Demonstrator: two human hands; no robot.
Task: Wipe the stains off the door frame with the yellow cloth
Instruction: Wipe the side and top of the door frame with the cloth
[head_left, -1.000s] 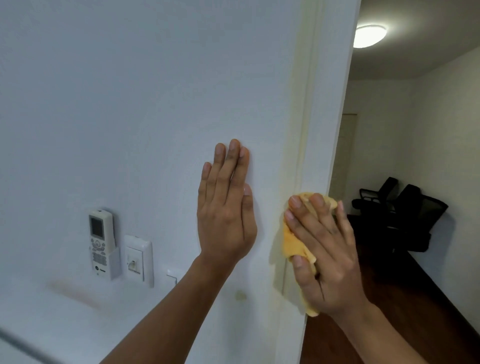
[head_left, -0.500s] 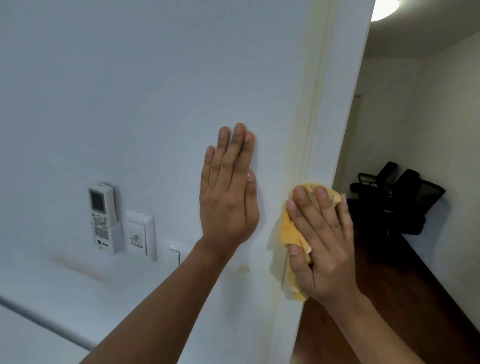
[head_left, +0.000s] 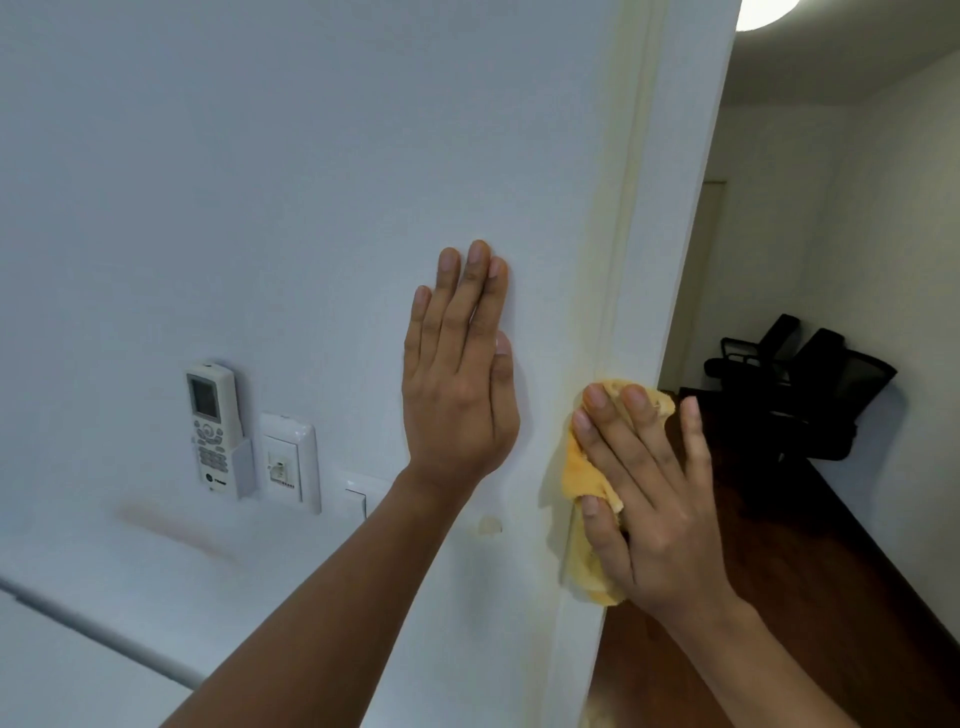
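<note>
The white door frame (head_left: 670, 208) runs up the right side of the wall, with a yellowish streak along its inner edge. My right hand (head_left: 649, 493) presses the crumpled yellow cloth (head_left: 584, 478) flat against the frame at about mid height; most of the cloth is hidden under the palm. My left hand (head_left: 460, 374) lies flat on the white wall just left of the frame, fingers together and pointing up, holding nothing.
A white remote control (head_left: 210, 423) sits in a wall holder, with a switch plate (head_left: 288, 462) next to it. A small chipped mark (head_left: 488, 526) shows on the wall below my left hand. Through the doorway stand black office chairs (head_left: 800, 395) on a dark wood floor.
My right hand and the cloth have stayed pressed on the frame at nearly the same height, sliding only slightly. The view has tilted a little; my left hand has kept its place on the wall.
</note>
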